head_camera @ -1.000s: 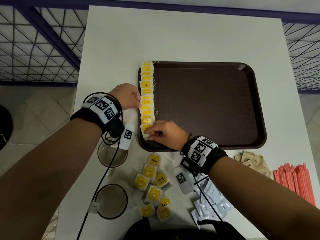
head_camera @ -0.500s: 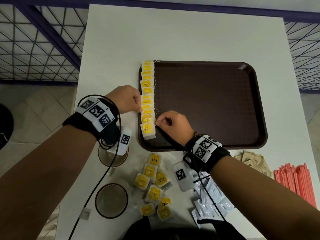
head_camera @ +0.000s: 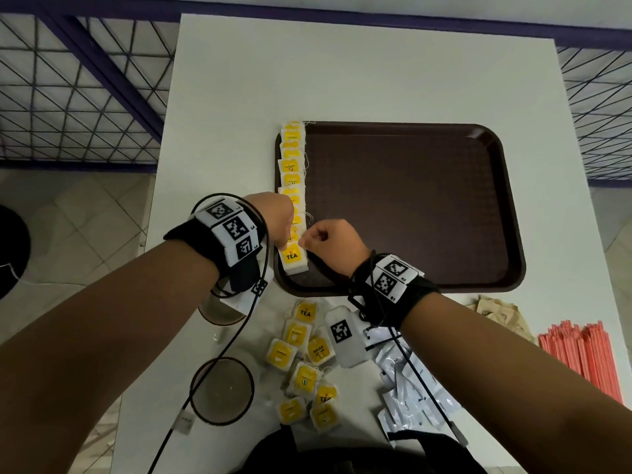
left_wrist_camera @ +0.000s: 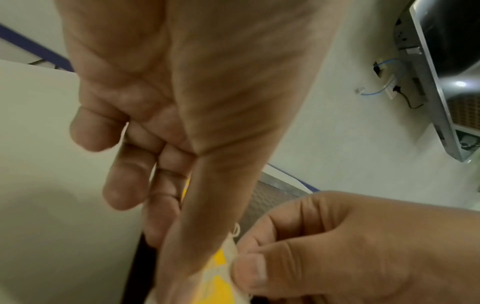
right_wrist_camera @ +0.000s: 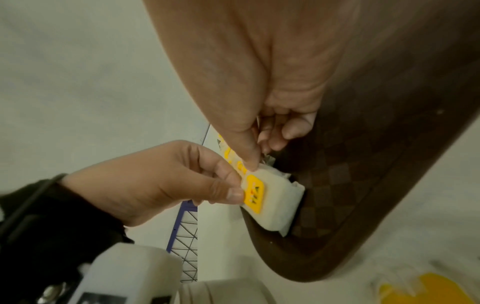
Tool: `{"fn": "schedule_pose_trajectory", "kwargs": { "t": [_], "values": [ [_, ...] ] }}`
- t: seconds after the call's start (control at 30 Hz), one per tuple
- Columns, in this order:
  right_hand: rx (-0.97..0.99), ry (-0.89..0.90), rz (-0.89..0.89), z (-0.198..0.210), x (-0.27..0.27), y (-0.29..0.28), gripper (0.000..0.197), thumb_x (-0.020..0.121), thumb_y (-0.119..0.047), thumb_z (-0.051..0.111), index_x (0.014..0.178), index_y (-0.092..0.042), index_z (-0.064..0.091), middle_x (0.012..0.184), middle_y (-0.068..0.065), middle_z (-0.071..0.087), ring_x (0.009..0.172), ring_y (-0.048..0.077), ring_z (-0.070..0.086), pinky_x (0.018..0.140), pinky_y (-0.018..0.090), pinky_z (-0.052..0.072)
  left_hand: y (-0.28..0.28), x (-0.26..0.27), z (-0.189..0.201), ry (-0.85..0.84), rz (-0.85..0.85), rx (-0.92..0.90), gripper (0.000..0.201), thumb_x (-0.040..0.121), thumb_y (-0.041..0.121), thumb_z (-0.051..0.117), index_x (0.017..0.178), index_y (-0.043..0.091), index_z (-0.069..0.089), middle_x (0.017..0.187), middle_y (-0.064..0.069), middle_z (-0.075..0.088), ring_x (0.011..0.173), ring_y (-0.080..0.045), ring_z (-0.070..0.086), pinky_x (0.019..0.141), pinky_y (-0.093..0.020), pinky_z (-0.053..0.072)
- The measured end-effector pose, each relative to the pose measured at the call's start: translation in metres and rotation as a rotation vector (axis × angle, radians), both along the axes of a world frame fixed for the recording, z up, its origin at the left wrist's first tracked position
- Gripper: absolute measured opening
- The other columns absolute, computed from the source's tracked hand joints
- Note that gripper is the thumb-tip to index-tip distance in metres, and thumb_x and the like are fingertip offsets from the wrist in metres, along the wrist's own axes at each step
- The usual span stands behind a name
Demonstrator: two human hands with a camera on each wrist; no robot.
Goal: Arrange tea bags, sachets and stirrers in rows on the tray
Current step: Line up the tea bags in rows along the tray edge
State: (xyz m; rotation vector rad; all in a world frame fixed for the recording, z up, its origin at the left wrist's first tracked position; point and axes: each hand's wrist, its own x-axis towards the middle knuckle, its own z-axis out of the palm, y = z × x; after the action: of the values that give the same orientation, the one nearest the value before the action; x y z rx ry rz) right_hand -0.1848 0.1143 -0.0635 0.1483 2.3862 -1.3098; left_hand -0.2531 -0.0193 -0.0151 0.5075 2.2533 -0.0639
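Brown tray on white table, long axis running left-right. Inside it, only a single row of tea bags along the left rim, overlapping like shingles, row running from far-left corner toward near-left corner. Nearest tea bag, yellow "TEA" tag up, sits at the near end of the row near the tray's near-left corner, long axis along the row.

Left hand at the tray's left rim, thumb and fingers pinching the left edge of that nearest tea bag. Right hand inside the tray just right of the row, fingers curled, thumb and index pinching the bag's far-right corner.

Right wrist view shows the left thumb pressed on the yellow tag and the bag's thick white body resting over the tray's curved rim; head view hides that. Left wrist view shows only palm, curled fingers and a yellow strip.

Near table edge: loose tea bags in a pile, white sachets to their right, brown sachets, red stirrers at the right edge, two glasses on the left.
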Motion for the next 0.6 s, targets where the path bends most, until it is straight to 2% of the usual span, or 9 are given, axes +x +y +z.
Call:
{"fn": "schedule_pose_trajectory", "kwargs": {
  "t": [0.1, 0.17, 0.23, 0.3, 0.4, 0.5, 0.6],
  "values": [
    [-0.015, -0.014, 0.003, 0.002, 0.001, 0.001, 0.011, 0.085, -0.013, 0.060, 0.080, -0.010, 0.070, 0.067, -0.008, 0.062, 0.064, 0.008, 0.054, 0.062, 0.017, 0.044, -0.002, 0.000, 0.000, -0.013, -0.016, 0.005, 0.021, 0.080, 0.025, 0.069, 0.089, 0.007, 0.070, 0.079, -0.006, 0.062, 0.076, -0.020, 0.058, 0.069, -0.030, 0.047],
    [-0.011, -0.020, 0.006, 0.003, 0.002, 0.005, 0.013, 0.086, -0.011, 0.059, 0.079, -0.011, 0.069, 0.067, -0.002, 0.061, 0.062, 0.011, 0.052, 0.062, 0.021, 0.043, -0.003, -0.001, 0.002, -0.033, -0.020, 0.020, 0.021, 0.082, 0.024, 0.066, 0.093, 0.006, 0.070, 0.089, -0.009, 0.067, 0.083, -0.022, 0.061, 0.072, -0.029, 0.046],
    [-0.013, -0.037, 0.010, 0.005, 0.002, 0.009, 0.014, 0.085, -0.008, 0.057, 0.076, -0.012, 0.068, 0.062, -0.008, 0.057, 0.058, 0.009, 0.050, 0.061, 0.020, 0.043, -0.005, -0.002, 0.002, -0.038, -0.019, 0.046, 0.021, 0.083, 0.022, 0.065, 0.094, 0.006, 0.071, 0.095, -0.010, 0.069, 0.090, -0.023, 0.062, 0.076, -0.030, 0.047],
    [0.021, -0.054, 0.046, 0.007, 0.001, 0.013, 0.016, 0.086, -0.008, 0.055, 0.074, -0.013, 0.065, 0.062, -0.013, 0.054, 0.057, 0.005, 0.049, 0.059, 0.018, 0.042, -0.005, -0.003, 0.002, -0.039, 0.008, 0.070, 0.018, 0.082, 0.020, 0.066, 0.093, 0.006, 0.071, 0.094, -0.009, 0.068, 0.089, -0.022, 0.061, 0.079, -0.031, 0.048],
    [0.051, -0.074, 0.078, 0.013, 0.001, 0.020, 0.021, 0.089, -0.008, 0.049, 0.073, -0.018, 0.058, 0.065, -0.008, 0.056, 0.062, 0.010, 0.055, 0.056, 0.023, 0.049, -0.005, -0.002, 0.002, -0.040, 0.020, 0.086, 0.016, 0.082, 0.019, 0.067, 0.092, 0.007, 0.071, 0.092, -0.008, 0.067, 0.086, -0.019, 0.059, 0.078, -0.030, 0.047],
    [-0.044, -0.133, -0.038, 0.017, 0.004, 0.026, 0.020, 0.093, -0.010, 0.045, 0.075, -0.017, 0.053, 0.069, 0.006, 0.059, 0.060, 0.016, 0.061, 0.048, 0.026, 0.054, -0.005, -0.001, 0.000, -0.051, 0.011, 0.070, 0.020, 0.084, 0.020, 0.065, 0.097, 0.006, 0.071, 0.096, -0.008, 0.067, 0.089, -0.019, 0.058, 0.080, -0.029, 0.046],
    [-0.112, -0.163, -0.145, 0.020, 0.006, 0.031, 0.019, 0.094, -0.011, 0.047, 0.077, -0.017, 0.052, 0.070, 0.008, 0.058, 0.058, 0.016, 0.061, 0.045, 0.024, 0.053, -0.003, 0.000, 0.001, -0.044, -0.003, 0.065, 0.021, 0.086, 0.020, 0.063, 0.099, 0.006, 0.070, 0.102, -0.009, 0.068, 0.095, -0.022, 0.060, 0.082, -0.030, 0.046]
  ]
}}
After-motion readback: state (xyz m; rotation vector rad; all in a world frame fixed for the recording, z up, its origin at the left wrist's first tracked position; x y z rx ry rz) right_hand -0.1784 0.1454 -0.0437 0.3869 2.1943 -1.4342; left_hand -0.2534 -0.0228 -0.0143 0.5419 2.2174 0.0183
